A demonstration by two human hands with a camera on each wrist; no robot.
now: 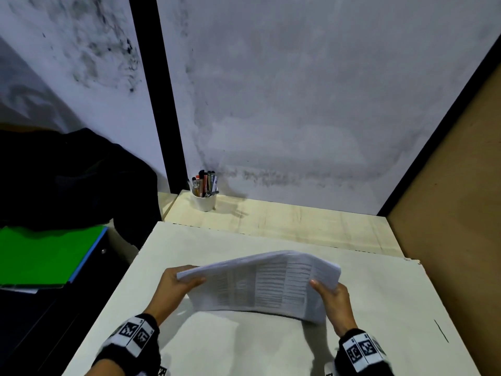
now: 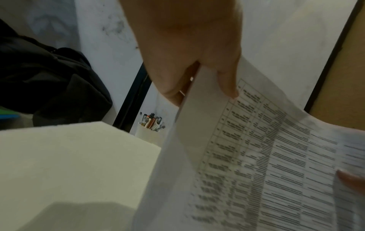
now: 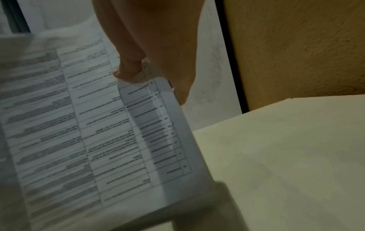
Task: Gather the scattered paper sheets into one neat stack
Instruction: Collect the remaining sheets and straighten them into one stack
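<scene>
The bundle of white paper sheets printed with grey tables and lines of text point(image 1: 267, 283) is being held up off the pale cream desk point(image 1: 379, 308), bowing upward in the middle like an arch. Its left short edge is sitting pinched in the left hand point(image 1: 176, 283), and its right short edge in the right hand point(image 1: 334, 297). The sheets are lying together, edges roughly aligned, printed side facing up.
</scene>
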